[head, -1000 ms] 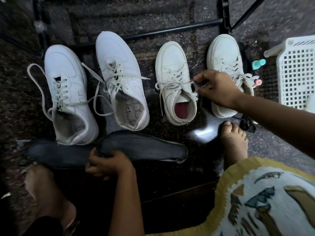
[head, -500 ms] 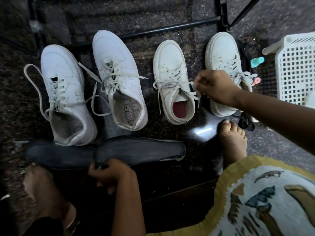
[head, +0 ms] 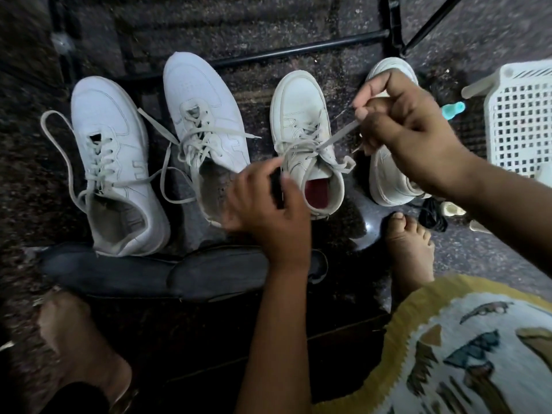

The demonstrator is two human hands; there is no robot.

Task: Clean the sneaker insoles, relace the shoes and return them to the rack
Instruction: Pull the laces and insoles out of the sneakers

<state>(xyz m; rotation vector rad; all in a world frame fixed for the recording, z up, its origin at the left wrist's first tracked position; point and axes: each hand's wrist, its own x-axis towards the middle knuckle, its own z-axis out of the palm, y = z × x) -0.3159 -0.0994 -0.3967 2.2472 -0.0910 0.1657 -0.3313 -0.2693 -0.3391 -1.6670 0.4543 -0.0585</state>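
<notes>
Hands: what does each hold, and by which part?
Right hand pinches the lace of the third sneaker, near its tip. Left hand: unclear.

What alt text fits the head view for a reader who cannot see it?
The right hand pinches a taut lace of the third white sneaker in a row of four, while the left hand holds a small dark object beside its opening. Two dark insoles lie on the floor in front.
</notes>
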